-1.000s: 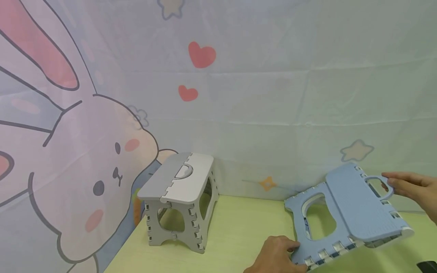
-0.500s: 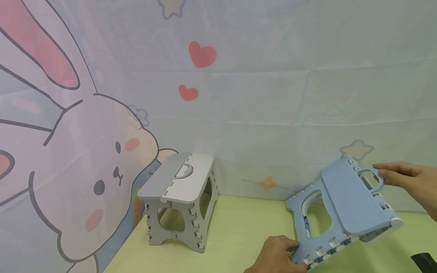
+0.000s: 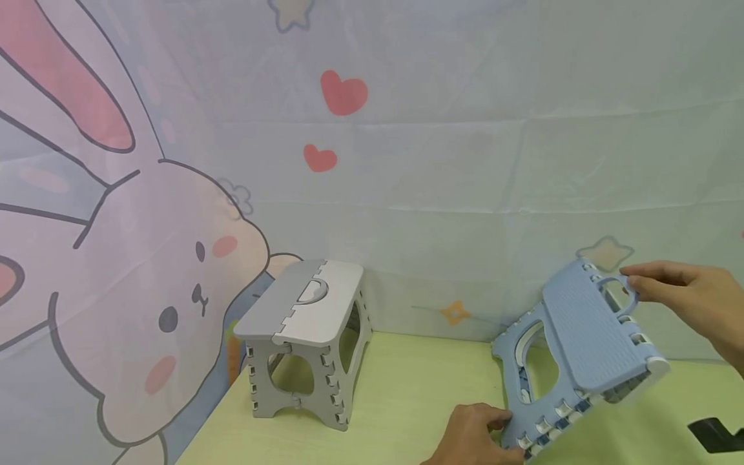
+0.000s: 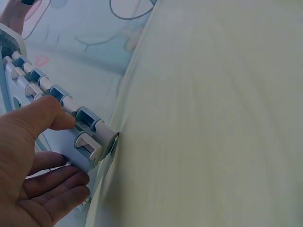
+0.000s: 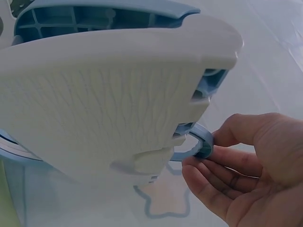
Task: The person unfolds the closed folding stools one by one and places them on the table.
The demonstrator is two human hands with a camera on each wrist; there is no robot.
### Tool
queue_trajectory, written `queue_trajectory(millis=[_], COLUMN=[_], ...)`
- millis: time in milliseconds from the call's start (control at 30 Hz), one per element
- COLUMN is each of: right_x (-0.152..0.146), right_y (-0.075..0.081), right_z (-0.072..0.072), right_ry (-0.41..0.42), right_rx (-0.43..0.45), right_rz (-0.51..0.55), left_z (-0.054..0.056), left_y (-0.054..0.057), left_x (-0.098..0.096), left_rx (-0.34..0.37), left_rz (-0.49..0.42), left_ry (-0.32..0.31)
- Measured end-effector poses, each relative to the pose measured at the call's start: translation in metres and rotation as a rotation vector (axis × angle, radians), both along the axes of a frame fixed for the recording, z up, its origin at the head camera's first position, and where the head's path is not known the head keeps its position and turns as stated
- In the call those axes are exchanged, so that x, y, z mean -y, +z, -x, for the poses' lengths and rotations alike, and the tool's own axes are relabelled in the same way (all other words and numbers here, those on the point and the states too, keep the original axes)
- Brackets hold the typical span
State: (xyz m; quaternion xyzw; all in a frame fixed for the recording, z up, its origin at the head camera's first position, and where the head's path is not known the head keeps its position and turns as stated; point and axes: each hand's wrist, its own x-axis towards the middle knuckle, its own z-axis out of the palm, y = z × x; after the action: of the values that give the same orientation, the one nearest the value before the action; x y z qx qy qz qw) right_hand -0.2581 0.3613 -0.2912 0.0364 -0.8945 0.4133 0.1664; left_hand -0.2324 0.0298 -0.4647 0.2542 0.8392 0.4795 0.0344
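Observation:
A blue and white folding stool [image 3: 599, 336] stands tilted at the right of the head view, its top partly folded at the middle hinge. My right hand [image 3: 692, 297] pinches the blue loop handle [image 5: 206, 142] at the fold between thumb and fingers. Low on the same stool, my left hand [image 3: 473, 434] holds the bottom corner of the blue leg panel. In the left wrist view, the thumb [image 4: 52, 113] lies over the hinged edge and the fingers are on the other side. The white half [image 5: 104, 94] of the top slopes down in the right wrist view.
A grey and white folding stool [image 3: 314, 303] stands unfolded and upright on the pale yellow-green table [image 3: 418, 374], left of the blue one. A cloth backdrop [image 3: 442, 161] with a cartoon rabbit hangs behind. A black object [image 3: 712, 434] shows at the lower right.
My right hand has moved left and upward with the handle, and the blue stool's top has swung left into a steeper tilt. The left hand has stayed nearly in place; the grey stool has not moved.

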Motion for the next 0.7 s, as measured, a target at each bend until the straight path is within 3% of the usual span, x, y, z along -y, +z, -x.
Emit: queue_trajectory(millis=[133,367,500,700], right_x=[0.007,0.026,0.032,0.038], right_y=[0.006,0.015,0.017,0.021], right_z=[0.000,-0.001,0.000,0.003], right_ry=[0.003,-0.001,0.012,-0.005], right_rx=[-0.028,-0.008,-0.008,-0.019], right_rz=[-0.022,-0.071,-0.085,-0.122], left_z=[-0.003,-0.010,-0.011,-0.012], left_y=[-0.002,-0.004,-0.006,-0.015], left_x=[-0.003,-0.015,-0.017,-0.018], left_rx=[0.004,-0.025,-0.021,-0.139], left_rz=[-0.031,-0.044,-0.070,-0.134], left_ry=[0.026,0.165,0.191,0.194])
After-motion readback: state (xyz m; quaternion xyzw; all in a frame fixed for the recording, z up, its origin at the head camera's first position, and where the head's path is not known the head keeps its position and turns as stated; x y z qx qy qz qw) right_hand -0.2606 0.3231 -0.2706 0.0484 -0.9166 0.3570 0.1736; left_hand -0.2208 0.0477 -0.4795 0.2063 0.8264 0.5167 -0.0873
